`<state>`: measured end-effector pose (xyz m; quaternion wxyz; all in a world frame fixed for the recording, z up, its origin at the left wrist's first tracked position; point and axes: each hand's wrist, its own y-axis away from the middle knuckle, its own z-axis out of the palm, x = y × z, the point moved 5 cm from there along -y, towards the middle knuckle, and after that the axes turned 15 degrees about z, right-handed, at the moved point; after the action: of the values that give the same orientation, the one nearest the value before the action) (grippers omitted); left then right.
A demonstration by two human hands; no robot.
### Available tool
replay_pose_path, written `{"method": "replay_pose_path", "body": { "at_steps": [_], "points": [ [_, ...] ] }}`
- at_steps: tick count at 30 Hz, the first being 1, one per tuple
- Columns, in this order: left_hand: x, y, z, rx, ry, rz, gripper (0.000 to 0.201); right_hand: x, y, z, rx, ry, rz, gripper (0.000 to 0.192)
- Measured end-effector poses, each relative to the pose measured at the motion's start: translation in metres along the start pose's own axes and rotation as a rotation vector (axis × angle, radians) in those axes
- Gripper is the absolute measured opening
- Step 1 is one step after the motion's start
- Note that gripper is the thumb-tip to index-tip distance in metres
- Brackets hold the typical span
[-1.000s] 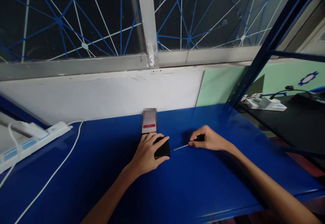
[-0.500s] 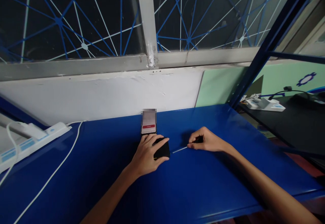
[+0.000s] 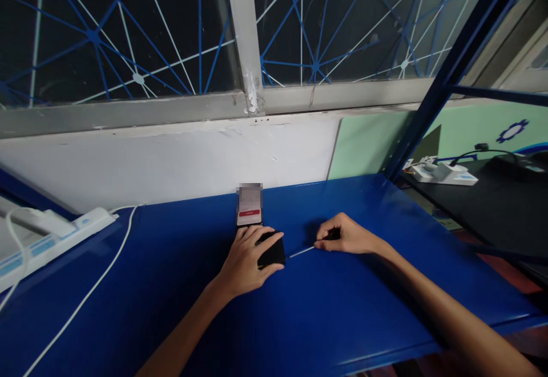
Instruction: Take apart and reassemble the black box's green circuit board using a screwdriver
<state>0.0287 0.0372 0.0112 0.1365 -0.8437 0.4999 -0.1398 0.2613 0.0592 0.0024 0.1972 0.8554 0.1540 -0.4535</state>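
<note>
My left hand is spread over a small black box on the blue table, its thumb at the near edge and its fingers across the top. Pinched between the thumb and fingertips of my right hand is a thin silvery rod. Its free end points left at the box's right side, with a small gap between them. Whether the rod has a handle is hidden inside the hand. Directly behind the box a phone with a lit screen leans upright, partly covered by my left fingers.
A white power strip with a plug lies at the left, and its white cable runs along the blue table. A wall and window stand behind. Another power strip rests on a black surface at the right, past a blue metal post.
The whole view has shifted slightly, so everything sits a little further left. Both hands, the box and the rod keep the same positions relative to each other.
</note>
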Motion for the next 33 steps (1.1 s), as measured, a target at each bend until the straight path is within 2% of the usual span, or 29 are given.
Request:
{"method": "replay_pose_path", "body": {
  "at_steps": [13, 17, 23, 27, 33],
  "points": [
    [0.0, 0.001, 0.0, 0.015, 0.004, 0.008, 0.055, -0.003, 0.0, 0.0, 0.001, 0.006, -0.004, 0.03],
    [0.0, -0.001, -0.008, 0.073, 0.018, 0.011, 0.053, -0.005, 0.002, -0.002, -0.002, -0.019, 0.001, 0.029],
    [-0.004, -0.001, -0.025, 0.175, 0.051, -0.019, 0.055, -0.014, 0.008, -0.011, 0.101, -0.056, -0.041, 0.029],
    [-0.004, -0.001, -0.024, 0.177, 0.067, -0.021, 0.055, -0.019, 0.012, -0.013, 0.15, -0.064, -0.069, 0.028],
    [-0.004, -0.001, -0.023, 0.186, 0.055, -0.009, 0.055, -0.022, 0.012, -0.009, 0.154, -0.045, -0.096, 0.028]
  ]
}}
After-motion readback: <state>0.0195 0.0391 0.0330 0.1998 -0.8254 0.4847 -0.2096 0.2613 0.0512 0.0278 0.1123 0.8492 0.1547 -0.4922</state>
